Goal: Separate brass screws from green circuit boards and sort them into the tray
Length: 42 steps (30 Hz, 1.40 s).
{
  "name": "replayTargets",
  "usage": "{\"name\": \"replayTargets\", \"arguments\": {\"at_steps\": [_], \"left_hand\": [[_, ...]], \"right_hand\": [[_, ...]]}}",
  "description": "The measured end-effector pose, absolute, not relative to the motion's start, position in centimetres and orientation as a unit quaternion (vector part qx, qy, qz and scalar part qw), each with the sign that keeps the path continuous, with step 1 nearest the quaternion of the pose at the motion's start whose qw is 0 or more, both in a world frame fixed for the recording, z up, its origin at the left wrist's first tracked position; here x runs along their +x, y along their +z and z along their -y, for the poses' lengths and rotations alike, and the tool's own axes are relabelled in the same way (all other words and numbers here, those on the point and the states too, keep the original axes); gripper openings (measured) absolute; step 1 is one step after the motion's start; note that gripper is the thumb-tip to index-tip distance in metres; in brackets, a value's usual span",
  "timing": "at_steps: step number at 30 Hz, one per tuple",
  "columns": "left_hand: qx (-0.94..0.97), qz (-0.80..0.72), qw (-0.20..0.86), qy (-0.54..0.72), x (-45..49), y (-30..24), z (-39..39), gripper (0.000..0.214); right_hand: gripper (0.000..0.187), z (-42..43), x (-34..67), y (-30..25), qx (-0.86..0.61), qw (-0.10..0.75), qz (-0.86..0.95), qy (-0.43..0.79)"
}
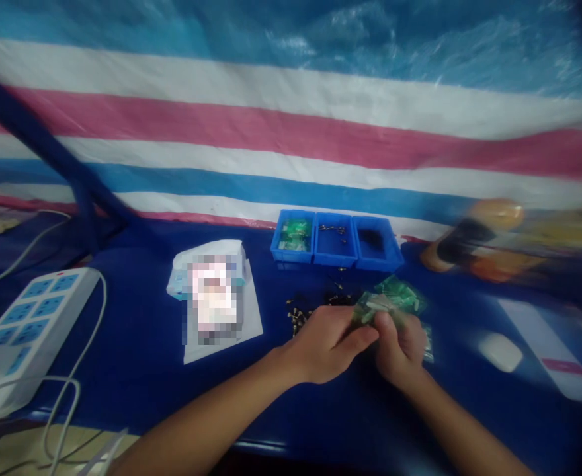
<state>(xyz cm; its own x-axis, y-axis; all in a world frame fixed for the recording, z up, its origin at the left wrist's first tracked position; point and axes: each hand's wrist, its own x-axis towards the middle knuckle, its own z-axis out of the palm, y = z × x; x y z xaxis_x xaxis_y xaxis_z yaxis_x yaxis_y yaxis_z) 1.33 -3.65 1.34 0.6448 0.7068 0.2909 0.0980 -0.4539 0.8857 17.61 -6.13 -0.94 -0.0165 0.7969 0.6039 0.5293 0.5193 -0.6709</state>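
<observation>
Both of my hands meet over the blue table top [137, 330], at a pile of small green circuit boards [395, 299]. My left hand [328, 344] is curled, its fingertips pinched against a board at the edge of the pile. My right hand [401, 350] is closed too, gripping the same small green piece from the other side. Small dark metal parts [301, 316] lie scattered just beyond my left hand. Motion blur hides the fine detail of what the fingers pinch.
Three blue bins [335, 239] stand in a row at the back. A white paper packet [216, 297] lies to the left, a white power strip [28, 330] with cables at the far left. An orange tool [474, 241], a white mouse [502, 350] and a striped tarp wall [291, 119] lie right and behind.
</observation>
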Motion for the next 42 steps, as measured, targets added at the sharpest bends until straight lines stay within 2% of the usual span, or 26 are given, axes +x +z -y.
{"name": "replayTargets", "arguments": {"at_steps": [3, 10, 16, 26, 35, 42], "left_hand": [[0.766, -0.270, 0.459, 0.360, 1.7, 1.3, 4.0, 0.038], [0.767, -0.304, 0.395, 0.404, 2.3, 0.6, 5.3, 0.029], [0.768, -0.288, 0.393, 0.415, 2.5, 0.2, 5.6, 0.031], [0.755, -0.275, 0.423, 0.419, 2.4, 0.4, 5.5, 0.028], [0.681, -0.330, 0.473, 0.451, 1.8, 0.7, 4.5, 0.026], [0.686, -0.351, 0.440, 0.461, 1.6, 0.8, 4.1, 0.027]], "right_hand": [[0.041, 6.2, 17.4, -0.9, -0.467, 0.522, 0.705, 0.114], [0.036, 6.8, 16.4, -0.5, -0.450, 0.561, 0.688, 0.093], [0.033, 7.0, 16.4, -1.2, -0.433, 0.576, 0.687, 0.089], [0.031, 6.7, 16.5, -0.1, -0.419, 0.551, 0.719, 0.058], [0.031, 6.3, 17.0, 0.3, -0.465, 0.545, 0.691, 0.102], [0.032, 6.1, 17.2, 0.1, -0.466, 0.536, 0.695, 0.113]]}}
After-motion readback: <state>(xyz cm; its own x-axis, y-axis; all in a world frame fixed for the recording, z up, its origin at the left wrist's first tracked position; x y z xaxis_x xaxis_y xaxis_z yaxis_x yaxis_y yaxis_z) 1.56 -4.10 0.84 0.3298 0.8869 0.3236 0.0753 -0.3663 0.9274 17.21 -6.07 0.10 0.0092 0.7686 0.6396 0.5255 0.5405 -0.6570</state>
